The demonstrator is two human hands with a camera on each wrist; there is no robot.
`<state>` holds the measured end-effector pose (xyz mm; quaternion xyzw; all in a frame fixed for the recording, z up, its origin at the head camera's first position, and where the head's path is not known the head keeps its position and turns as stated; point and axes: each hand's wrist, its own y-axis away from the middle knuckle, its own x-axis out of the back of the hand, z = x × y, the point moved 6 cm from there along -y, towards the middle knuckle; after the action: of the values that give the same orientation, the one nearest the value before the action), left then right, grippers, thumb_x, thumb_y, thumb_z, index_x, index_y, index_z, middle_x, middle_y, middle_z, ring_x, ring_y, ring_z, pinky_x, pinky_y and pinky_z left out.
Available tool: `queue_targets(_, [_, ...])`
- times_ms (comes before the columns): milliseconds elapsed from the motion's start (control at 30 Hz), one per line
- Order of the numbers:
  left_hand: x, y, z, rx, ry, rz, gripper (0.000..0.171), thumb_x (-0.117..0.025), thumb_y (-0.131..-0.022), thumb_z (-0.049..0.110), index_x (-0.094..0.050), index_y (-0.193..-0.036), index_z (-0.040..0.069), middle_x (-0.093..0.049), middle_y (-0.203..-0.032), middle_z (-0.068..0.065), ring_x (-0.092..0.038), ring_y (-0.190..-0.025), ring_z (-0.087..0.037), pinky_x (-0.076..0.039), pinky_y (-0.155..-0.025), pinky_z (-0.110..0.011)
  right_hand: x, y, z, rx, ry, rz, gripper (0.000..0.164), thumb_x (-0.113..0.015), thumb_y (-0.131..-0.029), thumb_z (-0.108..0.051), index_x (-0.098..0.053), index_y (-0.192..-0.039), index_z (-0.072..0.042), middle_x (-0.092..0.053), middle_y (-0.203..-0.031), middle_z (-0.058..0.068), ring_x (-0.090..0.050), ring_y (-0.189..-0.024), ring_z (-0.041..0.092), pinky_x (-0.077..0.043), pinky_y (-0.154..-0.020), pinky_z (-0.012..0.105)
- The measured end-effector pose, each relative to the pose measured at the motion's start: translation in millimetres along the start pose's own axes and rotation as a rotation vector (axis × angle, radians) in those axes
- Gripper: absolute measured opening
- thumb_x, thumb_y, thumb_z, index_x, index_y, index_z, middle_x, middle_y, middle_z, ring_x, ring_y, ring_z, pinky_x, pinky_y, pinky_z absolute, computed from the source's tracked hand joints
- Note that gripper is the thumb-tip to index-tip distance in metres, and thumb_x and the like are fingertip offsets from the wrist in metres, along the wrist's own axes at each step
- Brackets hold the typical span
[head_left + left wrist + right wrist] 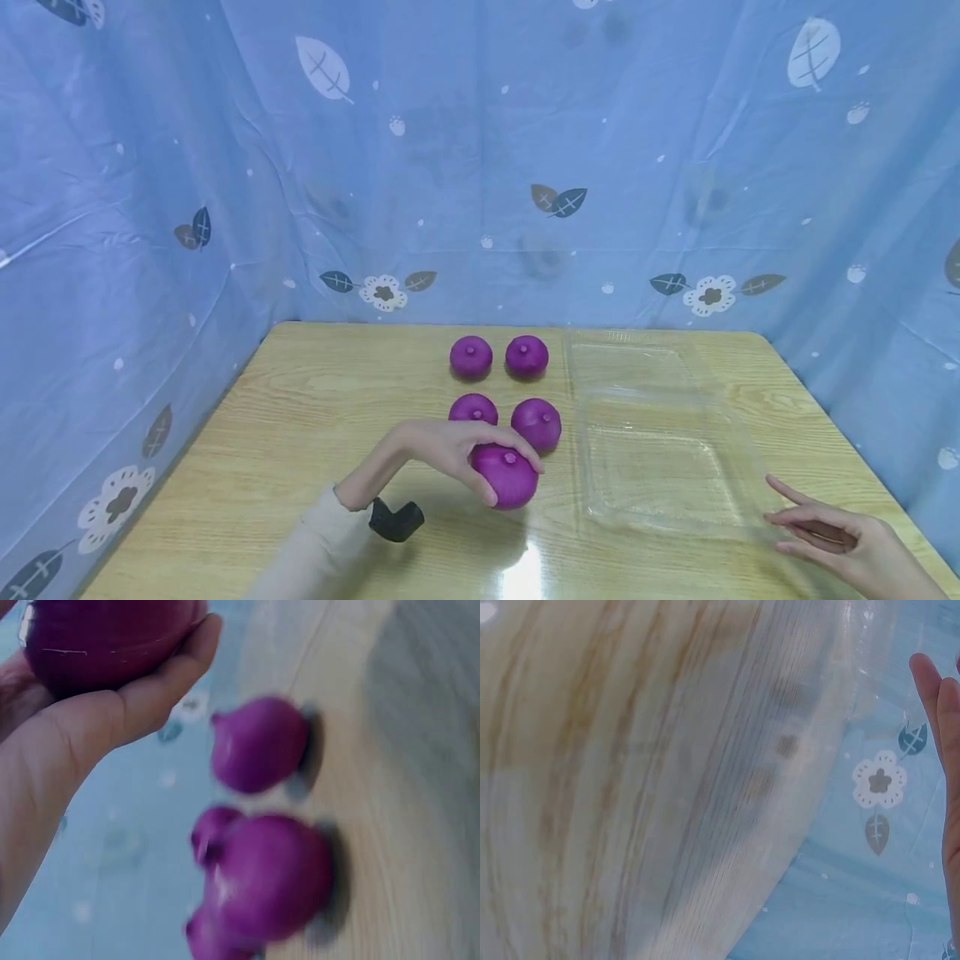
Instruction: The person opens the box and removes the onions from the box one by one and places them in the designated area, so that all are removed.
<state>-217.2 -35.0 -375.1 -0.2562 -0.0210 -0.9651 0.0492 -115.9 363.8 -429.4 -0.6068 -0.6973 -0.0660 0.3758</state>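
Note:
In the head view my left hand grips a purple onion, thumb on its near side and fingers over the far side. The onion appears held above the table; the left wrist view shows the same onion in the curled fingers. Several more purple onions stand just beyond, among them one at the right and one partly behind the hand. My right hand is at the right, fingers loosely bent and holding nothing. Near its fingertips lies a clear plastic clamshell box with its lid folded back.
Two onions sit farther back, one at the left and one at the right. The wooden table is bordered by a blue patterned curtain at the back and sides. A black band is around my left wrist.

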Motion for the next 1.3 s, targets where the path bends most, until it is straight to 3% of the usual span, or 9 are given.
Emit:
queue_targets(167, [14.3, 35.0, -9.6, 0.035, 0.041, 0.018, 0.053, -0.071, -0.087, 0.011, -0.048, -0.134, 0.008, -0.048, -0.135, -0.002, -0.045, -0.124, -0.013, -0.043, -0.102, -0.034, 0.1, -0.3, 0.1, 0.018, 0.002, 0.004, 0.033, -0.070, -0.072, 0.018, -0.069, -0.101, 0.002, -0.052, -0.134, -0.021, -0.061, -0.101, -0.004, -0.055, -0.067, 0.017])
queue_targets(300, [23.0, 59.3, -19.0, 0.038, 0.060, 0.052, 0.052, -0.072, -0.086, 0.016, -0.049, -0.132, 0.008, -0.047, -0.136, -0.009, -0.043, -0.127, -0.019, -0.041, -0.105, -0.038, -0.1, -0.8, 1.8, 0.005, 0.005, 0.004, 0.033, -0.071, -0.072, 0.017, -0.069, -0.101, 0.002, -0.051, -0.133, -0.022, -0.061, -0.101, -0.005, -0.055, -0.067, 0.017])
queue_targets(467, [37.1, 81.5, -36.2, 0.066, 0.117, 0.147, 0.057, -0.073, -0.085, 0.019, -0.047, -0.134, 0.002, -0.043, -0.138, -0.024, -0.045, -0.125, -0.022, -0.044, -0.102, -0.040, 0.1, -1.3, 5.5, -0.025, -0.021, 0.001, 0.030, -0.070, -0.073, 0.017, -0.069, -0.100, 0.003, -0.051, -0.132, -0.024, -0.062, -0.099, -0.004, -0.055, -0.065, 0.018])
queue_targets(633, [54.2, 98.2, -53.7, 0.078, 0.157, 0.263, 0.060, -0.072, -0.085, 0.015, -0.045, -0.135, -0.004, -0.044, -0.136, -0.026, -0.047, -0.122, -0.024, -0.046, -0.099, -0.041, -0.7, -0.2, 5.7, -0.003, -0.037, -0.009, 0.032, -0.069, -0.073, 0.019, -0.068, -0.102, 0.005, -0.050, -0.134, -0.022, -0.062, -0.100, -0.002, -0.056, -0.066, 0.020])
queue_targets(900, [86.3, 114.7, -83.5, 0.147, 0.146, 0.476, 0.060, -0.071, -0.084, 0.007, -0.043, -0.136, -0.004, -0.047, -0.137, -0.021, -0.050, -0.121, -0.027, -0.047, -0.099, -0.039, -0.7, 0.0, 6.0, 0.038, -0.045, -0.007, 0.034, -0.069, -0.071, 0.021, -0.068, -0.101, 0.005, -0.053, -0.131, -0.020, -0.062, -0.101, -0.001, -0.056, -0.066, 0.020])
queue_targets(1133, [108.8, 130.4, -115.3, 0.311, 0.150, 0.734, 0.063, -0.074, -0.082, 0.009, -0.047, -0.138, 0.008, -0.043, -0.141, -0.012, -0.047, -0.122, -0.032, -0.044, -0.100, -0.042, -2.4, 0.8, 7.1, 0.040, -0.077, -0.028, 0.034, -0.068, -0.072, 0.021, -0.067, -0.103, 0.006, -0.052, -0.133, -0.019, -0.061, -0.103, -0.001, -0.057, -0.066, 0.023])
queue_targets(1300, [125.4, 137.5, -132.3, 0.342, 0.137, 0.917, 0.063, -0.075, -0.082, 0.011, -0.048, -0.139, 0.012, -0.043, -0.142, -0.011, -0.045, -0.124, -0.035, -0.041, -0.101, -0.047, -2.1, -0.3, 6.9, 0.039, -0.089, -0.035, 0.035, -0.067, -0.072, 0.022, -0.067, -0.103, 0.007, -0.051, -0.135, -0.019, -0.061, -0.104, -0.001, -0.057, -0.066, 0.024])
